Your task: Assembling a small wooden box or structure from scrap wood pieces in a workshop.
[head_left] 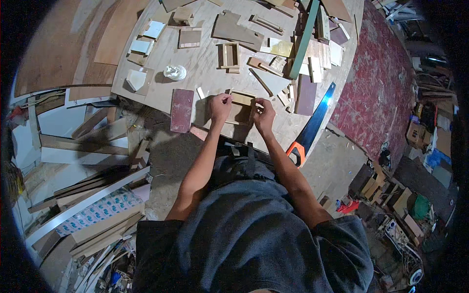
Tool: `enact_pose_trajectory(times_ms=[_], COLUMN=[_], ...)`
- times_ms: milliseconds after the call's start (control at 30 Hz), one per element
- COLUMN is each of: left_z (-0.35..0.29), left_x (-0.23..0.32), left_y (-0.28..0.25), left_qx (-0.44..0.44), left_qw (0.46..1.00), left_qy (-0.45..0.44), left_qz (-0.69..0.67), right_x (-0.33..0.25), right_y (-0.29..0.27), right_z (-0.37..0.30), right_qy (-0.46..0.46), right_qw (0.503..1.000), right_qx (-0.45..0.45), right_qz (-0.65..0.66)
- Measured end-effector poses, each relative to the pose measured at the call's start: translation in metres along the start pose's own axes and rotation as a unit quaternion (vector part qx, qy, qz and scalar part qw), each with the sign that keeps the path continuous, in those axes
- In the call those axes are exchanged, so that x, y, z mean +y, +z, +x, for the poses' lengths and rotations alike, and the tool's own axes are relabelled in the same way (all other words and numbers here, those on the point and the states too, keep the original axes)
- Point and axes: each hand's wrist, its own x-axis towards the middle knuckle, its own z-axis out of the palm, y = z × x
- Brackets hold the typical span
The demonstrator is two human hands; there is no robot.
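A small rectangular wooden box frame (238,122) lies at the near edge of the workbench, in front of my body. Across its upper part runs a pale wooden strip (242,99). My left hand (221,107) is closed in a pinch at the frame's upper left corner, beside one end of the strip. On the opposite side, my right hand (264,116) pinches the upper right corner with curled fingers. My fingertips hide both corners, so whether they also touch the strip is unclear. Farther away lies a similar wooden frame (230,55).
A handsaw (312,122) with an orange handle lies along the right bench edge. Left of my hands are a dark red board (181,110) and a crumpled white bundle (175,73). A long green bar (304,41) and several wood offcuts cover the far right of the workbench (205,63).
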Motion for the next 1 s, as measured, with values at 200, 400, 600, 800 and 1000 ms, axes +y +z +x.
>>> enact_pose_trajectory(times_ms=[200,400,600,800,1000], left_z=[-0.002,0.001,-0.019,-0.024,-0.023], left_x=[0.007,-0.007,-0.027,-0.029,-0.015], left_y=[0.000,-0.003,-0.011,-0.011,-0.010], left_qx=[0.006,0.006,-0.018,-0.016,-0.001], left_qw=[1.000,0.999,0.998,0.998,0.999], left_qy=[0.012,-0.017,-0.015,-0.022,-0.027], left_qz=[0.014,-0.037,-0.051,-0.053,-0.021], right_x=[-0.001,0.003,0.010,0.014,0.020], right_y=[-0.002,-0.002,-0.007,-0.006,-0.007], right_z=[-0.001,-0.001,-0.022,-0.032,-0.029], right_qy=[0.011,-0.014,0.008,0.022,0.024], right_qw=[0.999,0.999,0.999,0.997,0.997], right_qx=[-0.006,-0.028,-0.046,-0.062,-0.060], right_qz=[0.038,0.014,0.014,-0.026,-0.048])
